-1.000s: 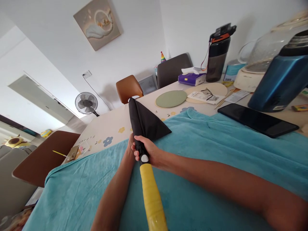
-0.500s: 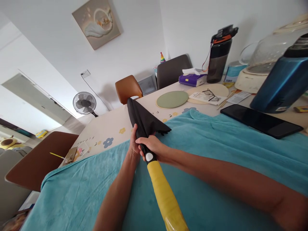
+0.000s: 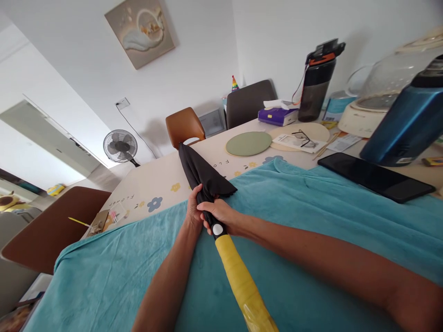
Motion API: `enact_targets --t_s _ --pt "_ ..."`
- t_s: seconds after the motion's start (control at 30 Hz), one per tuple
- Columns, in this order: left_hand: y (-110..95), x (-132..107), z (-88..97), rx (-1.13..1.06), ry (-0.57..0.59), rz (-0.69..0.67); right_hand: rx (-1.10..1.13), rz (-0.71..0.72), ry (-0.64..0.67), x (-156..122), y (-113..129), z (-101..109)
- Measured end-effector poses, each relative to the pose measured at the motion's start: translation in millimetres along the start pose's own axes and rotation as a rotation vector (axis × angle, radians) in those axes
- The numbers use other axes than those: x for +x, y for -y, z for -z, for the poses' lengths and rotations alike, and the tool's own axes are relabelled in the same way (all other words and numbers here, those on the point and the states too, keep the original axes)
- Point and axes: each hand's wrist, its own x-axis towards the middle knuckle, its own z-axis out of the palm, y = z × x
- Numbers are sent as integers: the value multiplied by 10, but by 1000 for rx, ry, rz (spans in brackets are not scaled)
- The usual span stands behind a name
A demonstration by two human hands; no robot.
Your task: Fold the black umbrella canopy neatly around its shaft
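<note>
A folded black umbrella point(image 3: 199, 168) points away from me over the table. Its handle point(image 3: 238, 276) is wrapped in yellow and runs toward my body, with a white button point(image 3: 218, 229) at its upper end. My left hand point(image 3: 194, 207) is closed round the black cloth from the left side. Just above the button, my right hand point(image 3: 221, 214) grips the shaft and the lower cloth, its thumb lying across the front. A loose flap of the black canopy hangs out to the right above my right hand.
A teal blanket point(image 3: 114, 276) covers the near table. On the right are a black phone point(image 3: 375, 175), a blue bottle point(image 3: 404, 120), a dark bottle point(image 3: 316, 83), glasses point(image 3: 302, 137) and a purple tissue pack point(image 3: 277, 116). A green placemat point(image 3: 248, 143) lies beyond; chairs and a fan point(image 3: 120, 146) stand around.
The loose canopy flap has drawn in closer to the shaft, and the umbrella's tip has shifted slightly left. Both hands keep their hold.
</note>
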Motion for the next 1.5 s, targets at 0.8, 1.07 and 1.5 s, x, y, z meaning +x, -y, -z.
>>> enact_targets --t_s 0.8,1.07,1.5 --pt "2 69 87 -481 94 147 -1201 330 -632 210 684 727" --pt "7 73 91 -552 135 175 -778 214 -499 263 552 802" --pt "-15 55 82 -609 143 193 -506 779 -687 122 861 496"
